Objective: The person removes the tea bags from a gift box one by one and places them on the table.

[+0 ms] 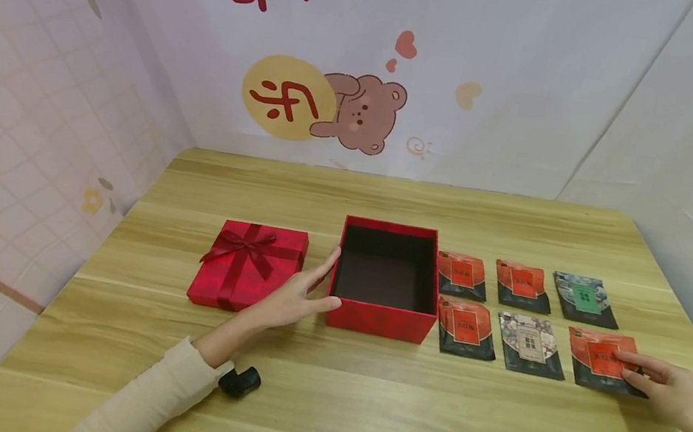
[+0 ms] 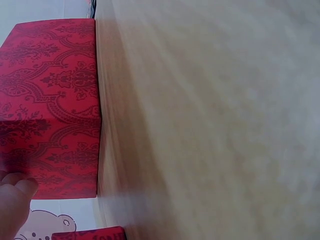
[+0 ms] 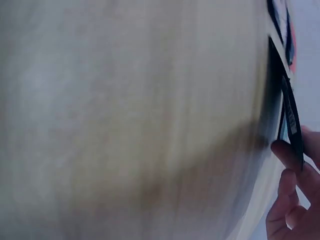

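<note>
A red patterned gift box (image 1: 381, 320) with a dark inside stands uncovered mid-table. My left hand (image 1: 296, 302) rests at its left front corner, fingers stretched along the side and thumb at the front; in the left wrist view fingertips (image 2: 25, 186) touch its red wall (image 2: 50, 90). At the far right, my right hand (image 1: 673, 392) pinches the right edge of an orange-and-black tea pouch (image 1: 601, 355) between thumb and fingers. The right wrist view shows that pouch (image 3: 291, 107) edge-on, tilted, its held edge raised.
Left of the box lies its red lid (image 1: 273, 276) with a ribbon bow. Two rows of pouches lie right of the box, among them a green-labelled one (image 1: 585, 300) and a beige one (image 1: 529, 344). Black objects (image 1: 239, 382) sit near each forearm. A printed cloth (image 1: 500, 134) hangs behind.
</note>
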`<act>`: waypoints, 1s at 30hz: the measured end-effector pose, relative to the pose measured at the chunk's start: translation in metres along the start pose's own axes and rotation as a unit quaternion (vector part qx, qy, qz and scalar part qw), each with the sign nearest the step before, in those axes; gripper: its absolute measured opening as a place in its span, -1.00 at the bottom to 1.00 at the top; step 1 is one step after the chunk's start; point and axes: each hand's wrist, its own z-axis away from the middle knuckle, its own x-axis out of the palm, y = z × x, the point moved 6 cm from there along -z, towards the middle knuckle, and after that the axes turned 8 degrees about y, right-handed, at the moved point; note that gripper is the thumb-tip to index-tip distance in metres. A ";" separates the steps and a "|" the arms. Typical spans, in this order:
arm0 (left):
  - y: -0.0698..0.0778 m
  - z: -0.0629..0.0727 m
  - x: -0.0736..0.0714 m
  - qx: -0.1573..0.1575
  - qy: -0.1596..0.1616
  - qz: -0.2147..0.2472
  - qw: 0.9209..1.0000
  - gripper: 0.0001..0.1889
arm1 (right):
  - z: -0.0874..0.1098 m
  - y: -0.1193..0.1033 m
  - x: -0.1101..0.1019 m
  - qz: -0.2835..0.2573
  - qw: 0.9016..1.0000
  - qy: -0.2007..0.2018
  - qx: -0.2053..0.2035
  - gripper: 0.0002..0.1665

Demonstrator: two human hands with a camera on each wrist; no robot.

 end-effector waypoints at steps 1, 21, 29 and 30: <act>0.000 0.000 0.000 -0.001 0.000 0.001 1.000 -0.18 | 0.001 -0.003 0.000 0.019 1.000 0.015 -0.013 -0.52; 0.002 0.000 0.000 -0.001 -0.001 0.006 1.000 -0.19 | 0.007 -0.015 0.000 0.086 0.990 0.095 -0.065 -0.57; 0.003 0.001 0.000 -0.002 0.001 0.005 1.000 -0.18 | 0.004 -0.037 0.010 0.107 0.968 0.133 -0.182 -0.46; 0.004 0.001 0.000 -0.003 0.000 0.005 1.000 -0.18 | 0.004 -0.038 0.012 0.112 0.966 0.137 -0.186 -0.45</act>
